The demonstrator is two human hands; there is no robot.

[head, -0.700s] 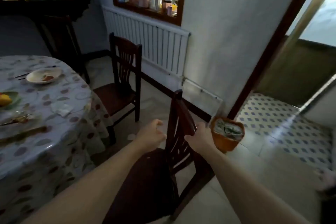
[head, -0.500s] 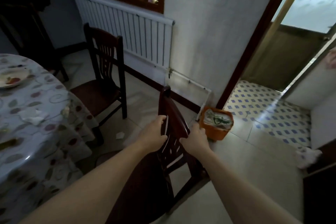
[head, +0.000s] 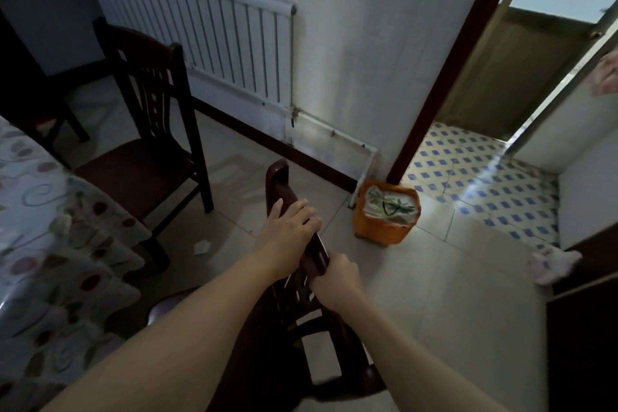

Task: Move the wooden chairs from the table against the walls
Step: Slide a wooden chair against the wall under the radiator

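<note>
A dark wooden chair point(head: 294, 308) stands right below me, its backrest top rail pointing toward the wall. My left hand point(head: 287, 227) is closed over the middle of that rail. Just behind it, my right hand point(head: 337, 274) grips the rail's near end. A second dark wooden chair point(head: 147, 130) stands at the round table point(head: 43, 244), which carries a flowered cloth, with its back toward the white radiator point(head: 207, 33).
An orange waste basket point(head: 384, 214) with a white liner sits on the floor by the doorframe point(head: 444, 77). A pipe runs low along the wall. A scrap of paper point(head: 201, 247) lies on the tiles. Dark furniture point(head: 585, 328) stands at the right.
Both hands have closed onto the near chair's top rail. The view has swung right and down, so less of the table shows.
</note>
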